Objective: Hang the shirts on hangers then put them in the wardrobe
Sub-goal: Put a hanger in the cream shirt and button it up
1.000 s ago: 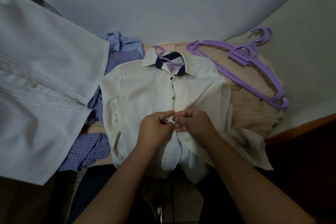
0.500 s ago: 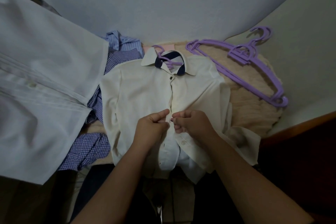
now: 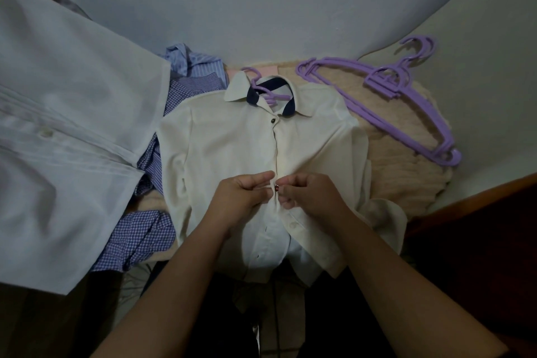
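Note:
A cream shirt (image 3: pixel 232 148) with a navy inner collar lies face up on a beige blanket, with a purple hanger (image 3: pixel 257 86) inside its neck. My left hand (image 3: pixel 238 197) pinches the left edge of the placket at mid-chest. My right hand (image 3: pixel 312 195) pinches the right edge, beside a small dark button (image 3: pixel 277 188) between the two hands. The buttons above are closed; the lower front lies parted. Spare purple hangers (image 3: pixel 401 96) lie stacked to the right of the shirt.
A white shirt (image 3: pixel 58 139) hangs large at the left, close to the camera. Blue checked and striped shirts (image 3: pixel 139 238) are bunched between it and the cream shirt. The beige blanket (image 3: pixel 406 183) meets the wall behind. Dark wooden furniture (image 3: pixel 479 227) stands at the right.
Both hands have stayed at the same mid-chest button, shifting slightly; the button now shows between the fingertips. The shirt's right hem has drawn in a little.

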Motion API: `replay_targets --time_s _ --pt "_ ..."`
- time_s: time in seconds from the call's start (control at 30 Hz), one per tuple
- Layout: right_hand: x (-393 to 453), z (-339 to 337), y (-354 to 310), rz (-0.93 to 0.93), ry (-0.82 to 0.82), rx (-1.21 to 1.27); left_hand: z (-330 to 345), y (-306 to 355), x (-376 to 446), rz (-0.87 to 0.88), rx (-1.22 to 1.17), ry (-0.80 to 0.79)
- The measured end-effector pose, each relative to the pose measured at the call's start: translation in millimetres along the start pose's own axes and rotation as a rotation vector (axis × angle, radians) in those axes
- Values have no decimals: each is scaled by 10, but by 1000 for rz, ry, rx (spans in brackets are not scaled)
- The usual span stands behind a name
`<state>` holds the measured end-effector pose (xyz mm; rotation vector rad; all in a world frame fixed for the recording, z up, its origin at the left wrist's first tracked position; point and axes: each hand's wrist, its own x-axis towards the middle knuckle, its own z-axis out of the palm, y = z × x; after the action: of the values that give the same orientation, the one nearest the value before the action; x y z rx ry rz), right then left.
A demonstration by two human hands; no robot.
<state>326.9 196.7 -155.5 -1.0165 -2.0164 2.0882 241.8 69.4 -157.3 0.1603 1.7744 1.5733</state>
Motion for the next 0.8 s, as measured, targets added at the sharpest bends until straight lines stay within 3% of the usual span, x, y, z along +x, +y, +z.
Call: replay_targets --time_s 0.6,0.8 --pt "23 -32 -52 -74 44 -50 81 3 31 42 -13 -30" --pt "105 -94 -123 -83 -20 86 73 149 111 -96 -282 -103"
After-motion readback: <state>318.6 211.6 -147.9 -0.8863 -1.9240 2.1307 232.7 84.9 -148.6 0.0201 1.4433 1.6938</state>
